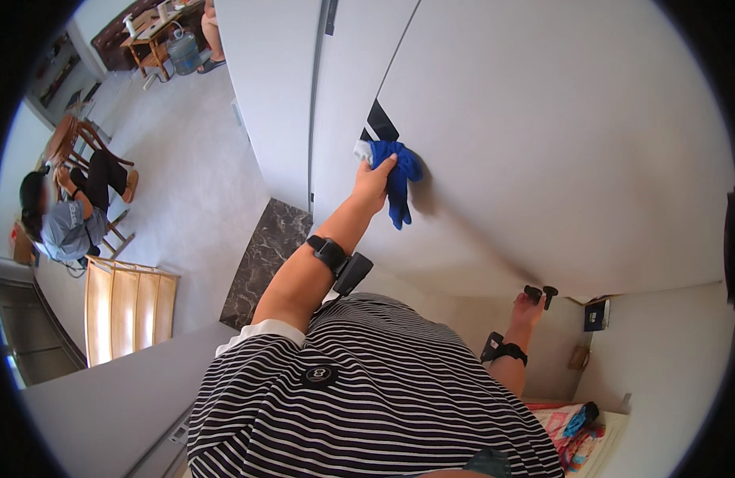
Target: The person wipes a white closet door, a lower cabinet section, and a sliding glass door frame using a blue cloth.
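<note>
Cloth [398, 179], blue with a pale end, is held in the left hand [373, 183]. It is pinched between the thumb and the fingers, so that hand is closed on it. It may be a glove, but this cannot be told for sure. Most of the blue part is seen to the right of the hand. Its long way is set up and down in the view, with a loose tail hung toward the body. Just above it, on the white door [543, 159], a black patch [383, 119] is seen. Whether the door is touched by the cloth cannot be told.

The right hand [526, 311] is placed low and to the right, well apart from the cloth. A black handle [550, 293] is found by its fingers, but how tightly it is gripped cannot be told. The patch is nearer to the left hand.
</note>
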The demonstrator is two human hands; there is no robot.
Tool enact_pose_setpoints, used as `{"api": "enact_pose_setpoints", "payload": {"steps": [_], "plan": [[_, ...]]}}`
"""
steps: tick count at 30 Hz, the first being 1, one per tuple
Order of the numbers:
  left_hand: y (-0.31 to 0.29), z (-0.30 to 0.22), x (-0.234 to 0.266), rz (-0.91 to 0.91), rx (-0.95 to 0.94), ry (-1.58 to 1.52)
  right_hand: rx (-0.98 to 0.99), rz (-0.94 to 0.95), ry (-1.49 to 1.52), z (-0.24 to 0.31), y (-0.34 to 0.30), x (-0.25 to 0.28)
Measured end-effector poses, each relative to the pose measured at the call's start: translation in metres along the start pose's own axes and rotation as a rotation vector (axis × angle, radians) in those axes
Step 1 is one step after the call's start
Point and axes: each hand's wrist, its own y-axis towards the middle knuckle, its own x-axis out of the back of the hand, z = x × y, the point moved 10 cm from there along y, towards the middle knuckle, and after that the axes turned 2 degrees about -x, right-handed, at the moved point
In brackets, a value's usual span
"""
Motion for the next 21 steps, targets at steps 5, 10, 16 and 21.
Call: {"api": "enact_pose_setpoints", "payload": {"steps": [5,10,16,21], "plan": [[0.000,-0.050,-0.006,0.208,-0.030,-0.313,-0.013,-0.009,0.042,-0.005,0.005,0.001],[-0.033,-0.249,-0.068,0.122,-0.928,0.281,-0.020,0.044,0.025,-0.001,0.016,0.019],[-0.047,-0.276,-0.101,-0.030,-1.486,0.882,-0.001,-0.026,0.039,-0.008,0.003,0.013],[-0.018,-0.170,-0.047,-0.189,-1.342,0.810,0.018,-0.017,0.058,-0.002,-0.001,0.016]]}}
